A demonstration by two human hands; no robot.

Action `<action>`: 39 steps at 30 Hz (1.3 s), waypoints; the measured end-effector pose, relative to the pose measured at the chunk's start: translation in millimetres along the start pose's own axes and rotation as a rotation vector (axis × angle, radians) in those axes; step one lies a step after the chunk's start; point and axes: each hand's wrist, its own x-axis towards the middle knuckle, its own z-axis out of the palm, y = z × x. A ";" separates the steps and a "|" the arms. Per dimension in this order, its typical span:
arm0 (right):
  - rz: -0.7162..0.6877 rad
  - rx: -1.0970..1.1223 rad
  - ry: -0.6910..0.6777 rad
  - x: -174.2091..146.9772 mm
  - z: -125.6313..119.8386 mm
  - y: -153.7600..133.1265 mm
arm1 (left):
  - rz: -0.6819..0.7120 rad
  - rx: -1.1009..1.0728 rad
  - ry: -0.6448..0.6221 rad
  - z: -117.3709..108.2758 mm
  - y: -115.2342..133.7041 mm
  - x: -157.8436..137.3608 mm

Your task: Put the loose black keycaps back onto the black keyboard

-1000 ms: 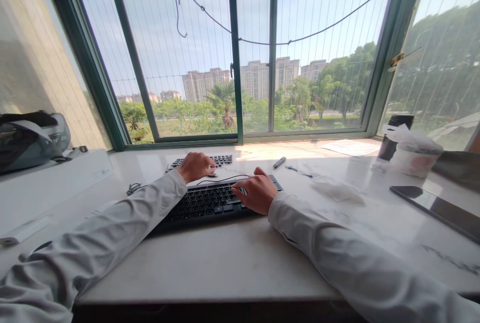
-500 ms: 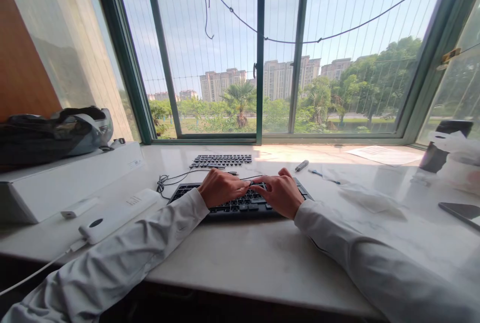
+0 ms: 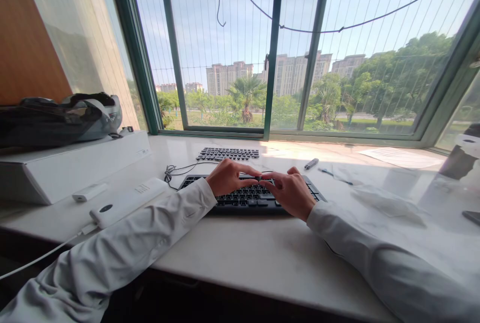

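Observation:
A black keyboard (image 3: 245,197) lies on the pale desk in front of me, with many of its key positions bare of caps. Over its upper middle, my left hand (image 3: 229,178) pinches a small dark keycap (image 3: 258,178) between thumb and forefinger. From the other side my right hand (image 3: 293,192) meets it, thumb and forefinger closed on the same keycap. Both hands are just above the keys, covering part of the keyboard. Behind it, loose black keycaps (image 3: 228,154) are laid out in rows.
A coiled black cable (image 3: 169,175) lies at the keyboard's back left. To the left are a white power bank (image 3: 127,203) and a white box (image 3: 71,168) with a dark bag on top. A small grey stick (image 3: 311,164), a thin blue-tipped tool (image 3: 335,176) and clear plastic (image 3: 390,203) lie right.
The view has shifted, so the desk and window sit further right and slightly higher. My fingers have lifted a little off the keys, with the small keycap now showing between the fingertips.

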 end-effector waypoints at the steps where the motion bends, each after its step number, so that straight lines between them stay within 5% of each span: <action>1: -0.008 -0.002 -0.007 -0.2 -0.4 -0.8 | -0.006 -0.029 -0.030 -4.2 -1.4 0.9; 7: -0.067 -0.008 -0.082 -2.9 1.7 -1.9 | -0.091 -0.243 -0.387 -34.5 -21.5 3.9; 12: -0.184 0.017 -0.200 -6.9 3.1 -5.3 | -0.145 -0.293 -0.525 -36.5 -28.0 1.4; 20: -0.315 0.027 -0.296 -8.7 0.0 -11.3 | -0.136 -0.293 -0.499 -17.0 -17.0 -1.5; 39: -0.376 0.043 -0.327 -10.4 2.1 -7.8 | -0.108 -0.291 -0.492 -14.2 -20.0 -2.0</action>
